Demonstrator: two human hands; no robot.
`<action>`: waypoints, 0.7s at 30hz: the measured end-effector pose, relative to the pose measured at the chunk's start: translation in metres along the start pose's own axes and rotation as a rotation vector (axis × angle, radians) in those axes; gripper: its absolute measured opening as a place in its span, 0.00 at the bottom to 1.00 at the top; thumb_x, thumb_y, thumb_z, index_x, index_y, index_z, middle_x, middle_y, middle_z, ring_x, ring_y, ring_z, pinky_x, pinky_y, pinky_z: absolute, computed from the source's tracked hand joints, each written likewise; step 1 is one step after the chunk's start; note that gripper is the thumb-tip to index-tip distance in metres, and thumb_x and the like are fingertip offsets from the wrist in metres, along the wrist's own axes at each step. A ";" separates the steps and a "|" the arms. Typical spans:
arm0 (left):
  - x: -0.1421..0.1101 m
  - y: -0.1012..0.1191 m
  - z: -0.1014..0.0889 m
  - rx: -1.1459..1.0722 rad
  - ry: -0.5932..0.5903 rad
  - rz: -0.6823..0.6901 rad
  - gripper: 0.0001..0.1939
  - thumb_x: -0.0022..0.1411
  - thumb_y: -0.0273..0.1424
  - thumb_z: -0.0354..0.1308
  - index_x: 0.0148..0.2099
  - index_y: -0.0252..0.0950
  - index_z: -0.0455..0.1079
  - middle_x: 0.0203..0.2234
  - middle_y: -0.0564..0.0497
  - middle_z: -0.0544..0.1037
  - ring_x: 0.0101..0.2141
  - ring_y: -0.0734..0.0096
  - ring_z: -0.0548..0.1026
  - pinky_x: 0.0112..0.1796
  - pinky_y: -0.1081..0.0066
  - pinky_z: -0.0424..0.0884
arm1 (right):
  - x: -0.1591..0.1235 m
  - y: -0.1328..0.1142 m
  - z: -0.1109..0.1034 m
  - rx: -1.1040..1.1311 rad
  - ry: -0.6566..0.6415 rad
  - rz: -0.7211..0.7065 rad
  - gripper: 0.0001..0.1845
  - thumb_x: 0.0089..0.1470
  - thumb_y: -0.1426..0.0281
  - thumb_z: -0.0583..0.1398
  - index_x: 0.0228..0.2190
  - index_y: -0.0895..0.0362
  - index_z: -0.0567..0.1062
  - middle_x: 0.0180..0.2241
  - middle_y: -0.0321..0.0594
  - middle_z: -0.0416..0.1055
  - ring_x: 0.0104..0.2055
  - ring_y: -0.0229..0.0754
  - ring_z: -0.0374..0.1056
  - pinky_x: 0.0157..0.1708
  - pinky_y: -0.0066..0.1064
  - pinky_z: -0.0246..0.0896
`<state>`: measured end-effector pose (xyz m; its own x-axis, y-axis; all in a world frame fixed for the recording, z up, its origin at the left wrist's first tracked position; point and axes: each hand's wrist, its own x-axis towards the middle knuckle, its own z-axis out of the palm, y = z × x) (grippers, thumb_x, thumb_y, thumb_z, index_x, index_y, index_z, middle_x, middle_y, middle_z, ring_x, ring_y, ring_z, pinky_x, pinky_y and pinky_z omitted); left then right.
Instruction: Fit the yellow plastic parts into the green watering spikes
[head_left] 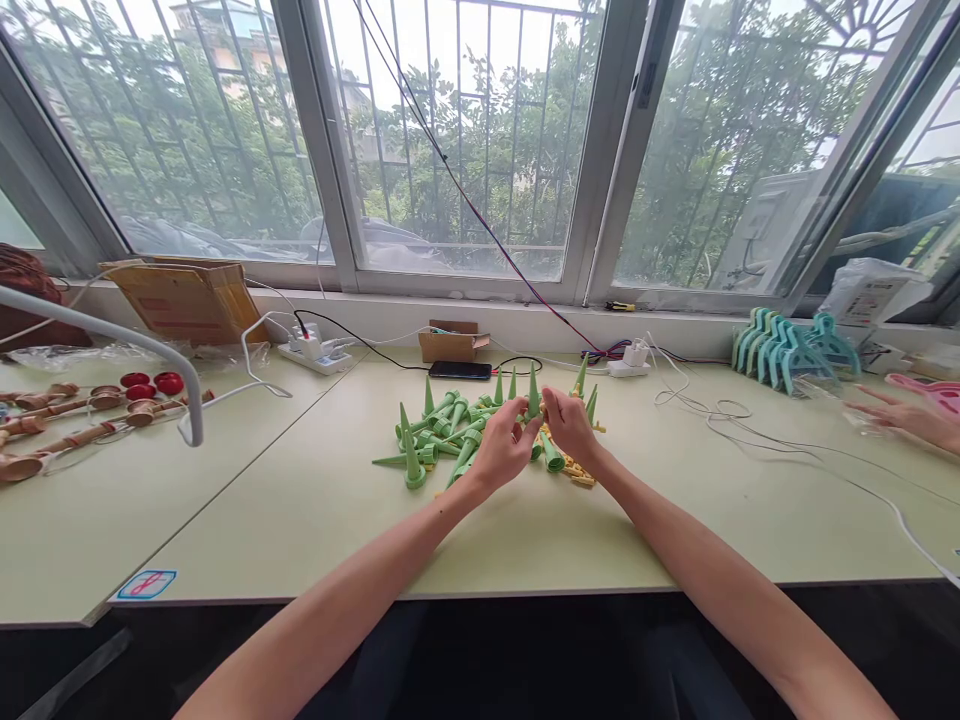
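My left hand (508,440) is closed around the base of a green plastic cone-shaped spike (533,392), held with its tip up. Close against its right side, my right hand (568,422) has its fingers pinched; whatever they hold is hidden. Around and behind my hands lies a pile of similar green spikes (412,465), some standing upright, others on their sides. Small yellow pieces (579,474) are heaped under and beside my right hand, partly covered by it.
A phone (460,371) and a small cardboard box (453,345) sit behind the pile. Cables (739,412) trail across the right side, near teal hangers (787,350). Another person's hand (911,418) is at far right. Wooden toys (105,398) lie left, behind a metal lamp arm (187,390).
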<state>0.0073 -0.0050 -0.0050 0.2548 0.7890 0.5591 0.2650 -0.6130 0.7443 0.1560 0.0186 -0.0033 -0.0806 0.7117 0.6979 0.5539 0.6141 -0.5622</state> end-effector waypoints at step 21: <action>0.007 0.013 -0.006 -0.558 -0.016 -0.371 0.15 0.60 0.42 0.57 0.35 0.36 0.61 0.19 0.59 0.63 0.15 0.80 0.63 0.16 0.76 0.59 | -0.001 -0.002 0.003 -0.004 0.012 0.057 0.23 0.68 0.56 0.43 0.23 0.52 0.55 0.18 0.32 0.54 0.20 0.38 0.50 0.25 0.33 0.47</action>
<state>0.0074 -0.0073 0.0107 0.2543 0.9399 0.2278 -0.1822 -0.1848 0.9658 0.1527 0.0178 -0.0043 -0.0391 0.7412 0.6701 0.5608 0.5714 -0.5992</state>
